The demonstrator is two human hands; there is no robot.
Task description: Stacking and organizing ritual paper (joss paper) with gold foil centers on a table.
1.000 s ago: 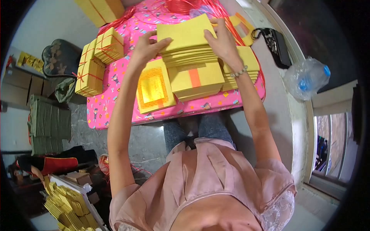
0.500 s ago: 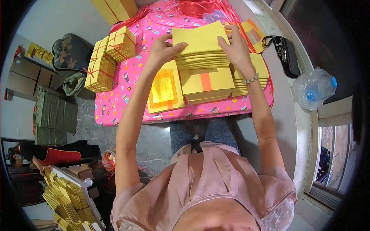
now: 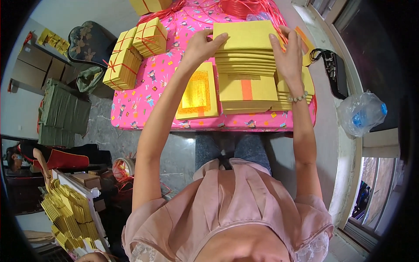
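Note:
A stack of yellow paper bundles (image 3: 245, 61) stands on the pink patterned table, several layers high. My left hand (image 3: 201, 47) grips its left side, with the thumb on the top bundle. On the opposite side my right hand (image 3: 289, 59), with a bead bracelet at the wrist, clasps the edge, thumb at the right corner; its other fingers are partly hidden behind. Under the stack, nearer me, lies a yellow paper block (image 3: 231, 94) with an orange strip. Beside it to the left is a yellow sheet pile (image 3: 183, 109) bearing a gold square. More yellow bundles (image 3: 307, 78) lie by my right wrist.
Bundles tied with red string (image 3: 124, 65) stand at the table's left. Red plastic string (image 3: 238, 8) lies at the back. A black bag (image 3: 334, 76) and a clear plastic bag (image 3: 360, 114) sit right. At lower left, another person (image 3: 39, 155) reaches toward yellow paper piles (image 3: 72, 209).
The view has shifted, so table, stack and hands appear farther right. My right thumb has moved from the top bundle's face to its corner. The other person has come further into view.

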